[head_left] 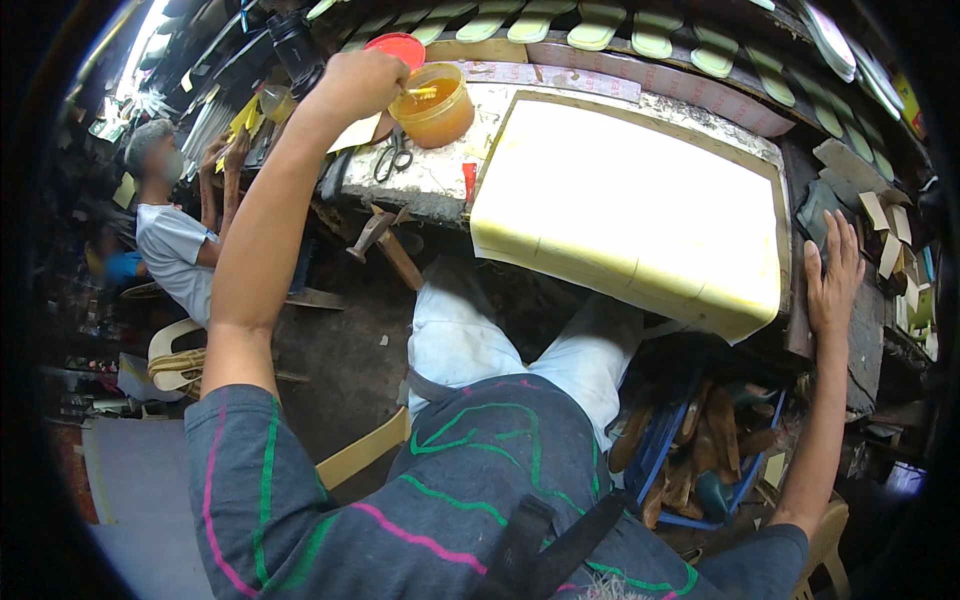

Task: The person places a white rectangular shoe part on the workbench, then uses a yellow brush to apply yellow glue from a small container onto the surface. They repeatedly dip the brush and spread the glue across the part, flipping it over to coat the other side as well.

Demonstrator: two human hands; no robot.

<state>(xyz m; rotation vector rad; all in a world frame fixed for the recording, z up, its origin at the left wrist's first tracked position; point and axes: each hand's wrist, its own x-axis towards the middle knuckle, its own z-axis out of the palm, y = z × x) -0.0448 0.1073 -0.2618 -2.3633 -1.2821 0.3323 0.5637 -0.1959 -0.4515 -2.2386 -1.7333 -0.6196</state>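
My left hand (368,84) reaches over a round tub (438,122) of amber, glue-like liquid, its fingers closed. From them a small brush (424,93) with a pale, coated end points into the tub. In front of me a large white sheet (630,190) with a yellowish coated border lies on the workbench, its front edge bending down over the bench edge. Nothing shows in my right hand (835,275); it is open, fingers spread, to the right of the sheet near a dark folded piece of material (820,208).
Black scissors (393,160) and a red lid (396,47) lie by the tub. A hammer (375,235) hangs at the bench's left edge. Pale insoles (597,25) line the back. A blue crate (735,500) of shoe lasts stands below right. Another person (175,235) sits at left.
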